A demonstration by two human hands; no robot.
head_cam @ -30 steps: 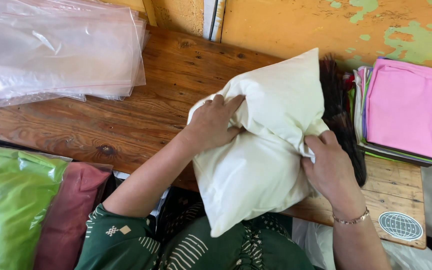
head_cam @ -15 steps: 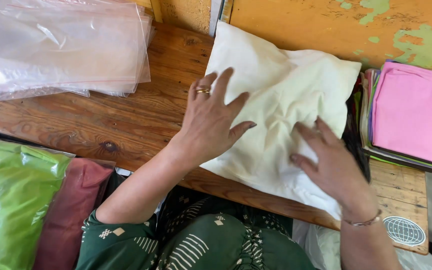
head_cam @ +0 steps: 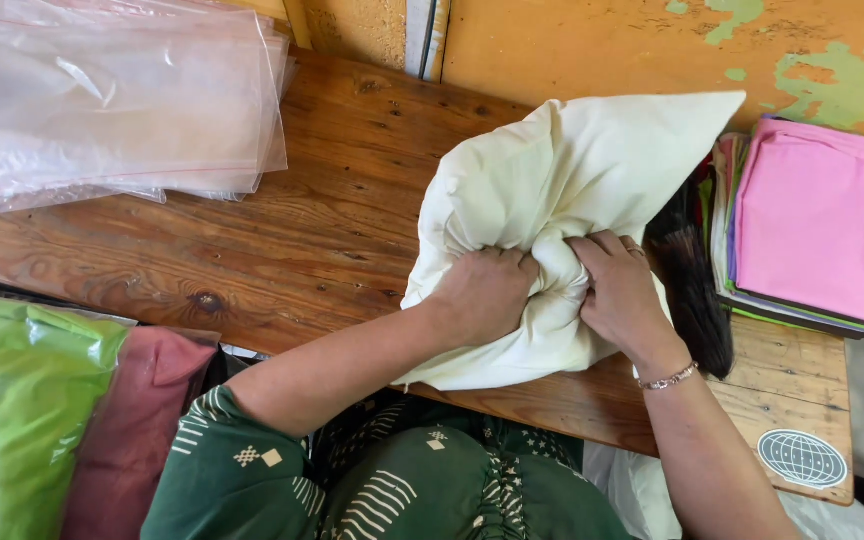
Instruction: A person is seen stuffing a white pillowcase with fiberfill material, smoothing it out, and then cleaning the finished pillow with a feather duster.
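Observation:
A cream-coloured stuffed cushion lies bunched up on the wooden table, its far corner pointing towards the wall. My left hand is a fist gripping a fold of its fabric at the near middle. My right hand clutches the same fold from the right, knuckles up, with a thin bracelet on its wrist. The two hands nearly touch, squeezing the cushion between them.
A stack of clear plastic bags lies at the table's far left. Folded pink and coloured fabrics are piled at the right, with a dark brush beside the cushion. Bagged green and maroon cushions sit at lower left.
Half a second ago the cushion lay flat under my spread, open hands. Now both hands have closed on its middle and bunched it up.

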